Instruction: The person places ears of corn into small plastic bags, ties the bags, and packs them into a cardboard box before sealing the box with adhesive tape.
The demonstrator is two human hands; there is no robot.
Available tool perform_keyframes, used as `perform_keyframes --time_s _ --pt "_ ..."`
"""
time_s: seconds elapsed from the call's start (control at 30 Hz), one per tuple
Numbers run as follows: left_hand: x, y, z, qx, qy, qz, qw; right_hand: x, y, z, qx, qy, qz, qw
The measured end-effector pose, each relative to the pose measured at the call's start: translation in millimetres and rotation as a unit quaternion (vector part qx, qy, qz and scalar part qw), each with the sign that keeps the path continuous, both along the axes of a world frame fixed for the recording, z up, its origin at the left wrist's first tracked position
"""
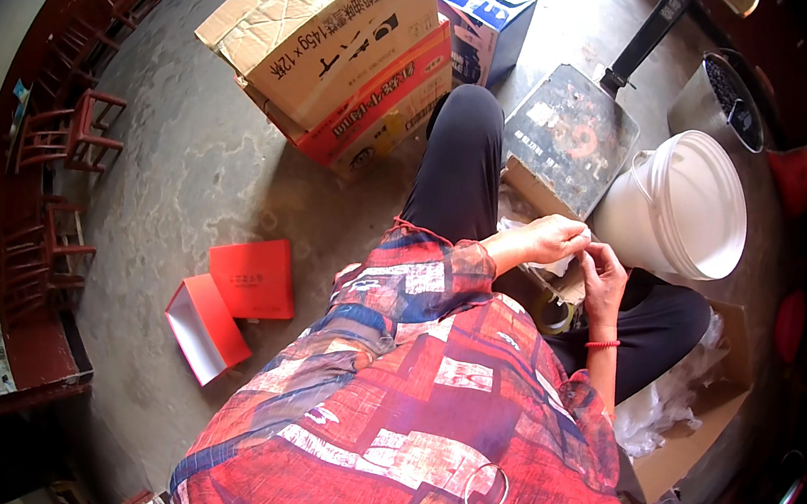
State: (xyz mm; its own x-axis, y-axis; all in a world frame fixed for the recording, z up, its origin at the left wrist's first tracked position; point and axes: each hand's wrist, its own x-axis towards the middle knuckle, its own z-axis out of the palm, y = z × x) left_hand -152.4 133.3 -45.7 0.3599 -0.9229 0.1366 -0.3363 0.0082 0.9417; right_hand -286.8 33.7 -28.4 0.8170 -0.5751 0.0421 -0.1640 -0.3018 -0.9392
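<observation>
My left hand [553, 238] is closed in a pinch in front of my right knee, and what its fingertips hold is too small to make out. Close beside it, my right hand [605, 279], with a red band at the wrist, has thumb and finger pinched toward the same spot. Beneath the hands lies some crumpled white material [557, 265]; whether either hand grips it I cannot tell. A roll of tape [554, 316] shows partly below them, near my right thigh. A white bucket [671, 204] stands just beyond my right hand.
A platform scale [571, 137] lies ahead, with stacked cardboard boxes [347, 54] and a blue box [486, 30] to its left. A red box [208, 329] and its lid [252, 277] sit on the floor at left. An open carton [705, 420] with clear plastic is at right.
</observation>
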Motion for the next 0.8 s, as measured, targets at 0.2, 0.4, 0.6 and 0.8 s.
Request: perform_keyframes --time_s 0.2,0.4,0.6,0.8 --pt "0 0 3 -0.016 -0.01 0.015 1.0 4 4 5 -0.018 -0.005 -0.011 1.0" --pt "-3 -2 0 -0.031 -0.002 0.056 0.998 5 6 9 -0.036 -0.01 -0.028 0.999" --pt "2 -5 1 0.065 0.212 -0.029 0.975 0 6 11 -0.015 -0.006 -0.042 0.999" --pt "13 -5 -2 0.056 0.325 -0.085 0.94 7 -1 -2 0.065 0.001 -0.002 0.998"
